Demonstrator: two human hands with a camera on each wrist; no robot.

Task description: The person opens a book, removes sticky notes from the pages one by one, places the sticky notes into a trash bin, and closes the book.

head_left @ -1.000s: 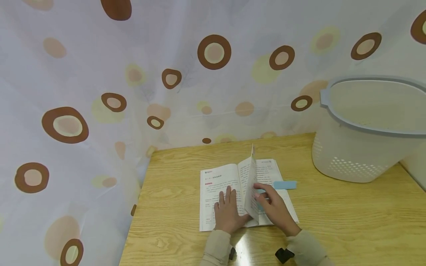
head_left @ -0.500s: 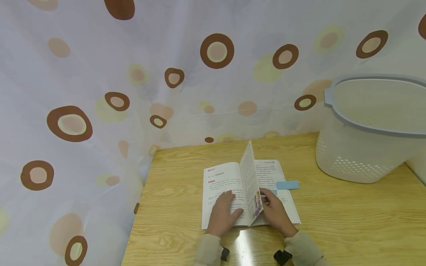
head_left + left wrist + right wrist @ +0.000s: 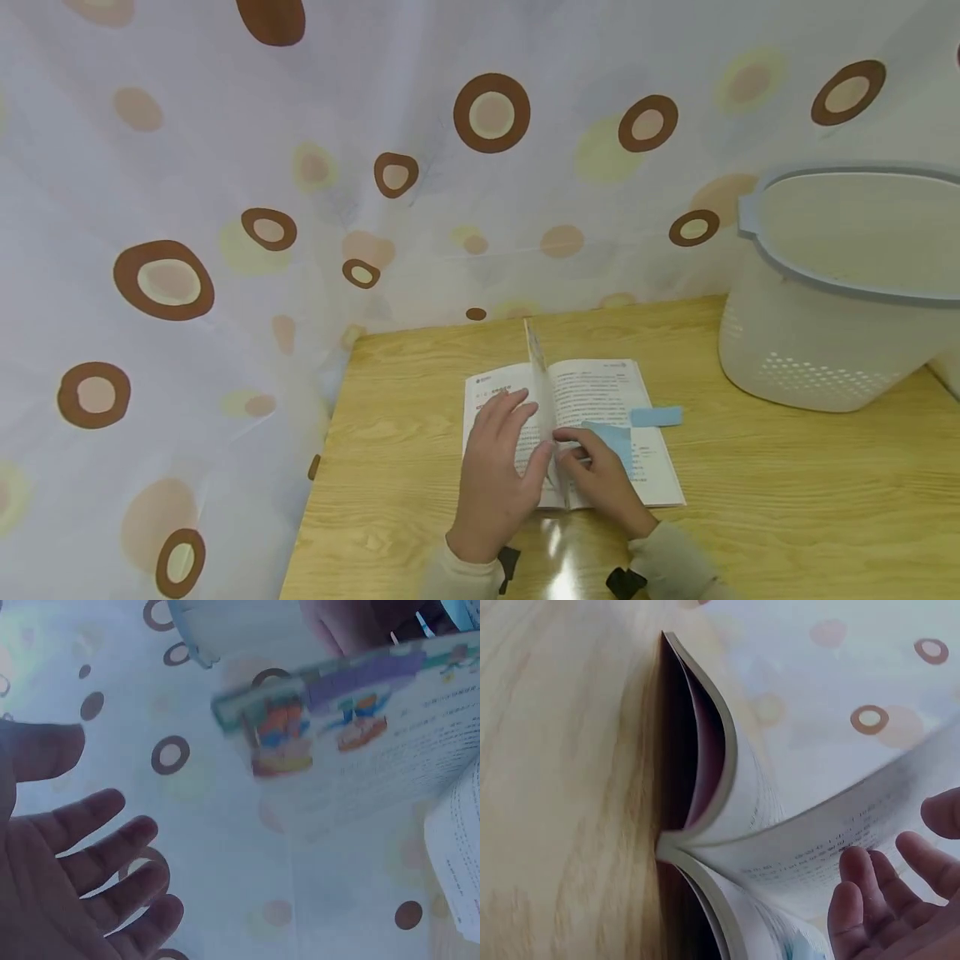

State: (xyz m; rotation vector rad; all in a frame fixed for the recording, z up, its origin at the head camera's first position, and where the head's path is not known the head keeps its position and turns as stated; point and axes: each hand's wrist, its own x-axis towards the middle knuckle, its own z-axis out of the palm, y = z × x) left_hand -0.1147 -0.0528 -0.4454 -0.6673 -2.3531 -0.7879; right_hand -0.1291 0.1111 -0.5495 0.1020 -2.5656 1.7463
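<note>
An open book lies on the table, and one of its leaves stands nearly upright at the middle. My right hand is on the right side of that leaf. Its relaxed fingers are against the printed side in the right wrist view, with the thumb apart. My left hand is over the left page, palm facing the leaf and fingers spread. In the left wrist view, the leaf's picture side shows blurred, apart from that hand. A pale blue piece of paper lies on the right page, partly behind my right hand.
A blue strip sticks out past the book's right edge. A white plastic basket with a grey-blue rim stands at the back right of the wooden table. A patterned curtain hangs behind and along the left side.
The earlier leaf has gone over to the left, and another now stands upright. My left hand has lifted from the left page. My right hand has moved left towards the book's middle, uncovering the pale blue paper.
</note>
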